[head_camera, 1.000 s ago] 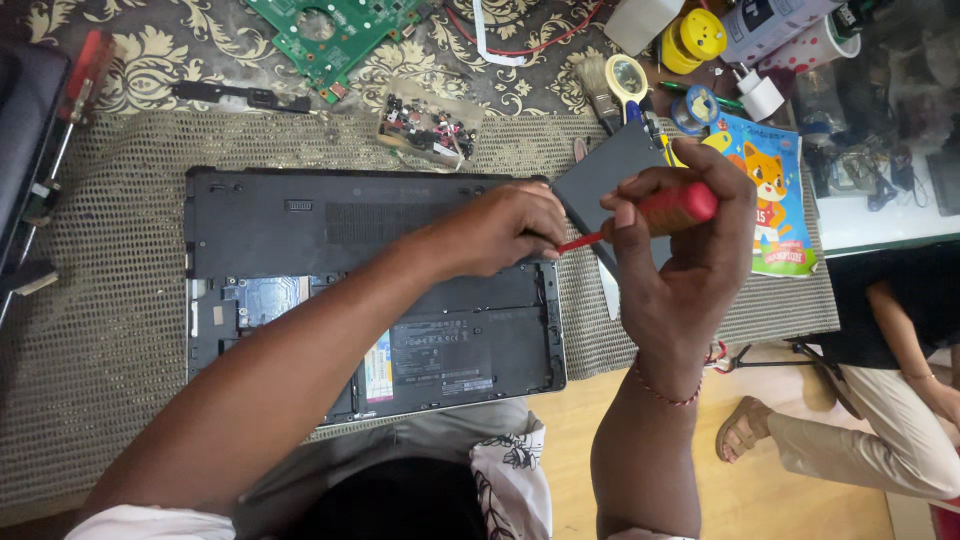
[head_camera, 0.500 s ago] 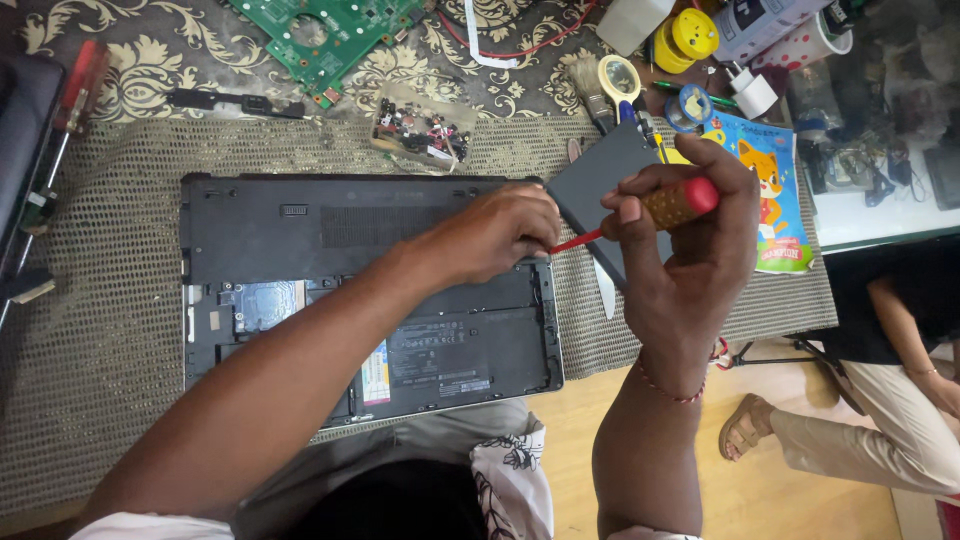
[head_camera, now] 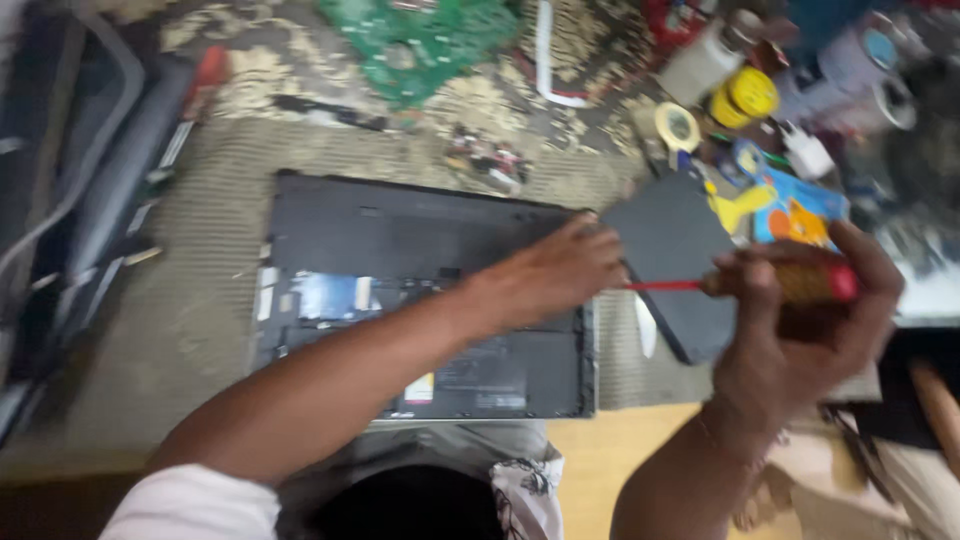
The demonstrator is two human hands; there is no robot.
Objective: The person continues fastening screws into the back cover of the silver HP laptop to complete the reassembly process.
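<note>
While the view blurs, the right hand (head_camera: 800, 320) keeps a closed grip around one screwdriver (head_camera: 760, 284) with a red shaft and amber handle, its tip near the left hand (head_camera: 560, 270). That hand rests on one matte black laptop base (head_camera: 400, 240), fingers curled; whether they pinch anything cannot be told. One flat dark panel (head_camera: 670, 240) lies beside it on the woven counter (head_camera: 200, 310); one green circuit board (head_camera: 420, 40) sits beyond.

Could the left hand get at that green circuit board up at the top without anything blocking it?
Probably yes. The left hand rests at the right edge of the opened laptop, and the green circuit board lies uncovered beyond it. Only low clutter sits between, so the way looks free, though the picture is blurred.
</note>
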